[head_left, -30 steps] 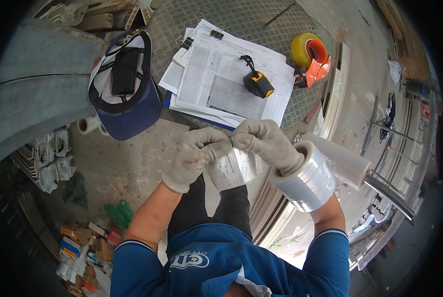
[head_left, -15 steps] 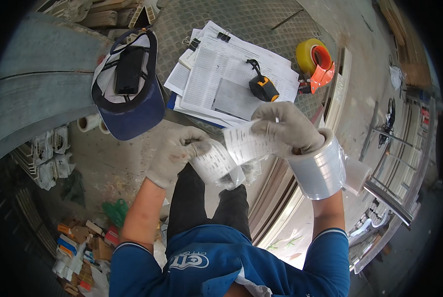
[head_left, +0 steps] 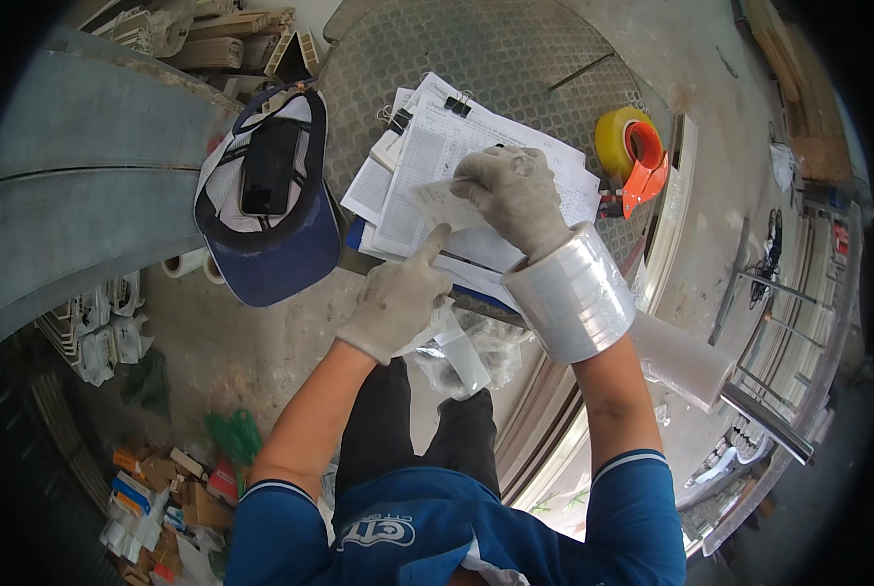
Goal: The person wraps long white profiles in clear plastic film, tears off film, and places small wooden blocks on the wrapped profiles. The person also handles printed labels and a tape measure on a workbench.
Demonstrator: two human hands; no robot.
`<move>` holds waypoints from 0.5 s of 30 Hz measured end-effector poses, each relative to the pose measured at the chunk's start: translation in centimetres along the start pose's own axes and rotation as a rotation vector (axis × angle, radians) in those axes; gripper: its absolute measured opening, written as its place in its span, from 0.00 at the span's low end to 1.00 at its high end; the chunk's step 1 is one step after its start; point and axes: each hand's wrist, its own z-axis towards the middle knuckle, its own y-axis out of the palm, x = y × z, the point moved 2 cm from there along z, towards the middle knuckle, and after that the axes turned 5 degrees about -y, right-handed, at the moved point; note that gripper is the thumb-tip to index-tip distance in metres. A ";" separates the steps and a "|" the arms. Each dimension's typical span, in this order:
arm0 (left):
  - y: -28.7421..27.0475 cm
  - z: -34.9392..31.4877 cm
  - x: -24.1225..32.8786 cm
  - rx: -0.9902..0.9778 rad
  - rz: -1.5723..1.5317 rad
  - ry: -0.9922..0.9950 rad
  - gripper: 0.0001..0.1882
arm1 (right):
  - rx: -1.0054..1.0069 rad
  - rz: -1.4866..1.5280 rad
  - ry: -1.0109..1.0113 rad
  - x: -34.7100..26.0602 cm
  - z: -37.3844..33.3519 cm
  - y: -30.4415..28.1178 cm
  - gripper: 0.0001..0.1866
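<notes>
Two closed grips, right hand on label, left hand on strip, over textured tabletop and stained floor.

This looks like a workshop or storeroom. Long pale profiles lie beyond the far left edge of the round, grey, textured surface; a metal rack with long strips stands past its right edge. A thick roll of clear film, yellow tape in an orange dispenser and a stained grey floor agree.

Diffuse, fairly even light; glare whitens the floor near five o'clock; film roll glints; fisheye edges curve into blackness.
</notes>
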 end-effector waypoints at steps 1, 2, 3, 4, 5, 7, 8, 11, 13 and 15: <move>0.4 0.5 -0.2 0.003 0.027 -0.026 0.04 | 0.084 -0.059 -0.033 -0.2 0.0 -0.4 0.21; 0.7 0.9 -0.5 -0.006 0.065 -0.076 0.04 | 0.100 -0.116 -0.050 -0.3 -0.3 -0.9 0.25; 1.0 1.2 -0.7 0.006 0.040 -0.057 0.04 | 0.220 -0.125 -0.031 -0.1 -0.8 -1.7 0.30; 1.2 1.3 -0.9 0.005 0.026 -0.060 0.04 | 0.271 -0.132 0.003 0.2 -1.6 -2.4 0.35; 1.4 1.4 -1.2 -0.012 0.011 -0.065 0.04 | 0.347 -0.141 0.019 0.7 -2.5 -3.1 0.41; 1.6 1.5 -1.5 0.015 -0.034 -0.037 0.05 | 0.225 -0.052 0.209 2.0 -4.2 -3.1 0.43; 1.6 1.4 -1.6 0.037 -0.068 -0.003 0.06 | 0.168 -0.007 0.337 2.7 -4.9 -2.8 0.45; 1.7 1.4 -2.1 0.013 -0.052 -0.065 0.03 | 0.102 0.020 0.418 4.0 -6.0 -0.9 0.35; 1.8 1.5 -2.2 0.015 -0.066 -0.080 0.03 | 0.148 0.053 0.445 4.6 -6.3 -0.1 0.27; 2.0 1.7 -2.1 0.015 -0.068 -0.071 0.03 | 0.255 0.144 0.468 4.9 -6.6 0.1 0.27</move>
